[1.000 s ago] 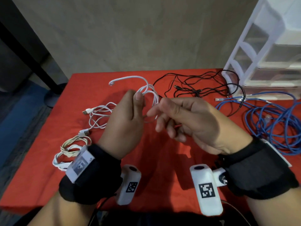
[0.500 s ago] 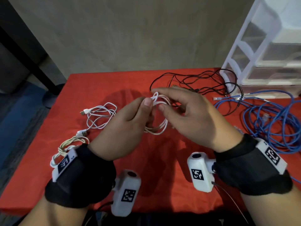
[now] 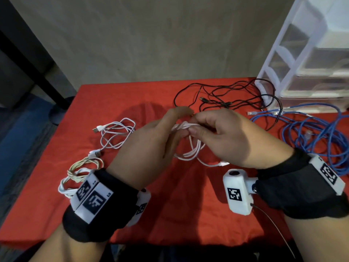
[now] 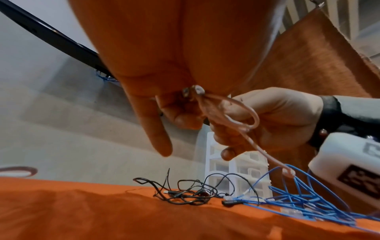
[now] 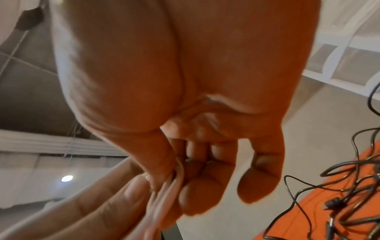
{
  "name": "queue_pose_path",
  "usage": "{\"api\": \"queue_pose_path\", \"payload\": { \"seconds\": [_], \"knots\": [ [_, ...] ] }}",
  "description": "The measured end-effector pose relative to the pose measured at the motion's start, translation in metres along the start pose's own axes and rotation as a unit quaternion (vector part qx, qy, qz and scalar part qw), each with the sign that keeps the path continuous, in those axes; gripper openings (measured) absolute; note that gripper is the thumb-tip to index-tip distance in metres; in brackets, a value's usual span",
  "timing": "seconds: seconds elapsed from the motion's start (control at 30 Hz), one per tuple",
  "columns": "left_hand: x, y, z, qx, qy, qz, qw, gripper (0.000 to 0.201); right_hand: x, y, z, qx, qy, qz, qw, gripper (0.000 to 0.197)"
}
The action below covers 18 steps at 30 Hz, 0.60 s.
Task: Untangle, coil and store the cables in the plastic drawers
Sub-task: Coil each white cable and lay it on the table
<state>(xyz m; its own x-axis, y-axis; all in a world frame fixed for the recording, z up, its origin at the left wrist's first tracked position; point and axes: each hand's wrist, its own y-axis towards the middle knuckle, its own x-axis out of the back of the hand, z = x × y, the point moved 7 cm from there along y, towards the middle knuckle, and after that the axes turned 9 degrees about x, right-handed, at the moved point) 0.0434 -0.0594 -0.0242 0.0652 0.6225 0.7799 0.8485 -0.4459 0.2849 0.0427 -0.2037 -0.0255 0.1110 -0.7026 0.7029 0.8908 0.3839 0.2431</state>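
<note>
Above the red desk (image 3: 170, 214), the left hand (image 3: 149, 146) and right hand (image 3: 232, 137) both pinch the bundled top of a white cable (image 3: 190, 148), its loops hanging between them. The plastic drawers (image 3: 309, 53) stand at the far right corner, with a black cable (image 3: 226, 99) and blue cable (image 3: 311, 133) nearby.

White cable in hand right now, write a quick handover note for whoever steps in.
Left hand and right hand both grip the coiled white cable above the red table; one end dangles loose.
On the table, not stored: white cables, cream bundle, tangled black cable, blue cable.
Plastic drawers stand at the far right.
Left: finish this coil, store it, then the rest.
</note>
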Motion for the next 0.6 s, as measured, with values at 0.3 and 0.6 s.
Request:
{"api": "queue_pose_path", "payload": {
  "seconds": [0.3,0.6],
  "knots": [
    [0.011,0.0,-0.006,0.007,0.04,-0.116,0.992,0.026,-0.001,0.003,0.009,-0.007,0.009,-0.086,0.996,0.008],
    [0.024,0.002,0.011,0.075,-0.003,-0.19,0.979,0.018,-0.005,0.0,0.045,0.066,-0.124,-0.245,0.959,0.015]
  ]
}}
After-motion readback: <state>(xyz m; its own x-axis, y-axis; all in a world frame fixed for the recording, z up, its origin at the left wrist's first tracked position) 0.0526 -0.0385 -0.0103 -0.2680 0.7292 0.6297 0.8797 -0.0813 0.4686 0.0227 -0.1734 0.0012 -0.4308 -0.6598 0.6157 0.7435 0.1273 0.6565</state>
